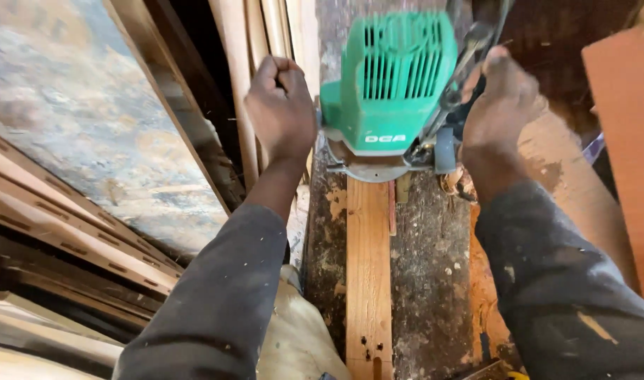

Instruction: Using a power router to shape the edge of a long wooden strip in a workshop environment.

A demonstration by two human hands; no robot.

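Observation:
A green power router [389, 77] with a round metal base stands on a narrow pale wooden strip [368, 267] that runs toward me along a worn, dusty workbench [427, 267]. My left hand [281, 105] is clenched around the router's left side handle, which the fist hides. My right hand [501, 98] grips the right side handle, next to a dark cable. Both arms wear dark, dust-speckled sleeves. The strip's near end shows small drilled holes.
Long wooden mouldings and frame pieces [61, 204] lean at the left beside a mottled panel [76, 105]. An orange-brown board [628, 141] stands at the right edge. Wood chips lie by the router's base on the right.

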